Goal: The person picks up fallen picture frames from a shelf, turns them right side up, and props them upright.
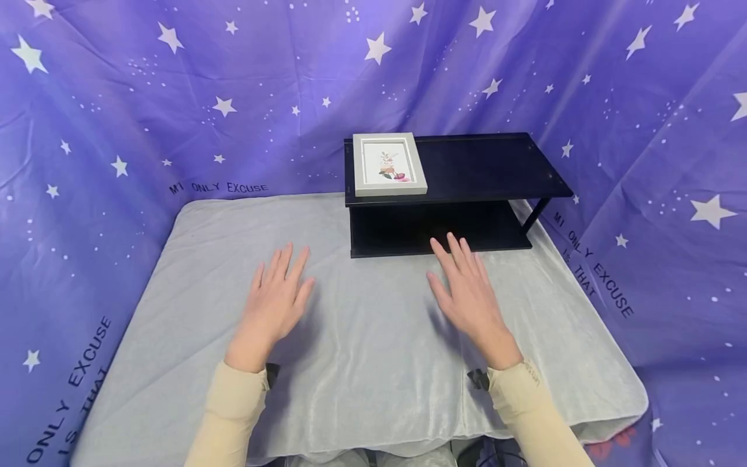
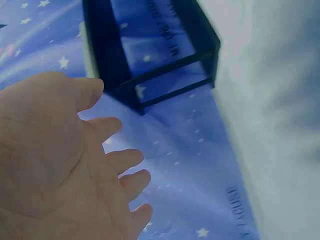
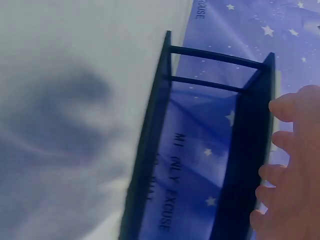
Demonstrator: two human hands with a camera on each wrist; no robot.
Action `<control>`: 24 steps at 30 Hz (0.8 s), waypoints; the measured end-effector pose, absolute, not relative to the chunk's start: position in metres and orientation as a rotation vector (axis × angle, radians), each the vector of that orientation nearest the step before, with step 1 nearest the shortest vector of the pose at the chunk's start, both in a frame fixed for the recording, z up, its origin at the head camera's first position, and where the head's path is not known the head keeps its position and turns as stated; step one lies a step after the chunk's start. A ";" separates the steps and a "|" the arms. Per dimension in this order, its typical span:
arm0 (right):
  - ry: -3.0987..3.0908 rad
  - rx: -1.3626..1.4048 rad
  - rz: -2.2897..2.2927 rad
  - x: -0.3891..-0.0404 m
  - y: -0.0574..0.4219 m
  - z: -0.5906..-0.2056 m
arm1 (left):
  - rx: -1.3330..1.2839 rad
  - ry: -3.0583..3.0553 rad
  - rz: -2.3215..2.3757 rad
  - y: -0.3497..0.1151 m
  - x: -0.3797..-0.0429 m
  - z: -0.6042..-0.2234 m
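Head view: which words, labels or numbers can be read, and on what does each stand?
"MI ONLY EXCUSE": starry curtain, back left.
"ONLY EXCUSE / IS THAT": curtain, left side.
"MI ONLY EXCUSE / IS THAT": curtain, right side.
Right sleeve: lettering too small to read.

A low black shelf (image 1: 484, 165) with two flat boards is set at the back of the bench (image 1: 373, 363). A pale picture frame (image 1: 390, 165) is laid picture up on the left end of its top board. The right hand (image 1: 471, 301) is held near the shelf's front, the left hand (image 1: 270, 311) farther off.
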State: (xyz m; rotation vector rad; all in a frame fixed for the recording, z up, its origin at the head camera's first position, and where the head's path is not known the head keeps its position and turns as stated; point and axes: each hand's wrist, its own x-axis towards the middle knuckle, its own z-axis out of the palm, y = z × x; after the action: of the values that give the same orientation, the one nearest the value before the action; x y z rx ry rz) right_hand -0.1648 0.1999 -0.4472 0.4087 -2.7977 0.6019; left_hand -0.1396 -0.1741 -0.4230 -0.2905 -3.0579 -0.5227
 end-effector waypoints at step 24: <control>-2.777 0.468 0.482 -0.252 0.184 -0.356 | -0.454 -2.965 -0.508 -0.142 -0.243 -0.328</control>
State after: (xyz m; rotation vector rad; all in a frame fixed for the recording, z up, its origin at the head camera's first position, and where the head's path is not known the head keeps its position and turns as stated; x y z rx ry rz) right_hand -0.2518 0.1838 -0.3565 0.4675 -2.7771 0.4822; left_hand -0.2434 -0.1419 -0.3279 -0.4537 -2.9652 -0.5077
